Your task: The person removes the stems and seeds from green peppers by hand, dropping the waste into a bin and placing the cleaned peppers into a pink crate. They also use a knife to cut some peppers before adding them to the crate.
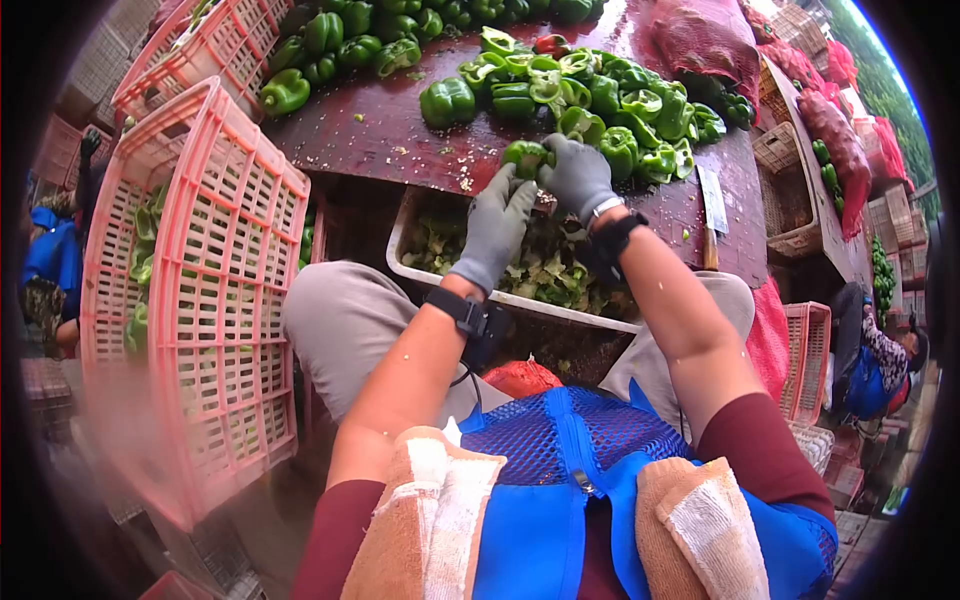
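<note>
Both my hands wear grey gloves and meet at the table's near edge around a green bell pepper (526, 157). My left hand (499, 222) is closed, its fingertips on the pepper's lower side. From the right, my right hand (579, 177) closes on the same pepper, its fingers bent and partly hiding it. Just beyond them lies a pile of cut and whole green bell peppers (605, 95). A cleaver (712, 200) with a wooden handle rests on the table right of my right hand. Under my hands, a white-rimmed tub (410, 262) holds pepper cores and scraps.
A pink plastic crate (225, 270) with pepper pieces stands upright at my left. More whole peppers (345, 35) lie on the dark red table (400, 130) at the far left. Red mesh sacks (705, 40) are at the right. Other people (868, 372) sit at both sides.
</note>
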A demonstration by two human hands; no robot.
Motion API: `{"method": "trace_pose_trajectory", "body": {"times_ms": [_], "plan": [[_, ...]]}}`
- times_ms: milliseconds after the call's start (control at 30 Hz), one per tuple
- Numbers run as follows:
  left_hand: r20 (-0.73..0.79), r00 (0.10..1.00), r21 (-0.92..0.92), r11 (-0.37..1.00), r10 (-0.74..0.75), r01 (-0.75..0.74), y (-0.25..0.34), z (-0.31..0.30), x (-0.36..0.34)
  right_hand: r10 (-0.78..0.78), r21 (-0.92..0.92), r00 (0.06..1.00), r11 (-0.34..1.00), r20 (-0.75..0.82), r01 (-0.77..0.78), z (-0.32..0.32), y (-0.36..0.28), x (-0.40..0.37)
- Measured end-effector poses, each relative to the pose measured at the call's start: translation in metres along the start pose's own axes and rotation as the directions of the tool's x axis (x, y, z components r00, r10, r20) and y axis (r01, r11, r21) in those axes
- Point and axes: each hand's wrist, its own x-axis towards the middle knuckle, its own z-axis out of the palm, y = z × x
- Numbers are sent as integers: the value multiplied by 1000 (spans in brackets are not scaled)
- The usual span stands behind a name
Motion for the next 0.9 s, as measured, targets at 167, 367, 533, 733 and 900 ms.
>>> {"method": "trace_pose_trajectory", "body": {"times_ms": [167, 367, 533, 733, 900], "plan": [[18, 983, -253, 951, -181, 179, -5, -3, -3, -226, 31, 956, 971, -186, 235, 10, -14, -56], [-41, 980, -194, 964, -193, 182, -7, -11, -9, -334, 35, 927, 938, -172, 345, -1, -29, -74], [138, 980, -212, 962, -146, 173, 22, -27, -16, -451, 61, 863, 878, -226, 475, -10, -31, -68], [380, 922, 273, 962, -81, -28, 47, -56, -31, -429, 276, 857, 820, -285, 502, -60, -58, -25], [404, 913, 451, 882, -66, -136, 38, -59, -41, -216, 854, 851, 110, -478, 508, -177, -205, 12]]}}
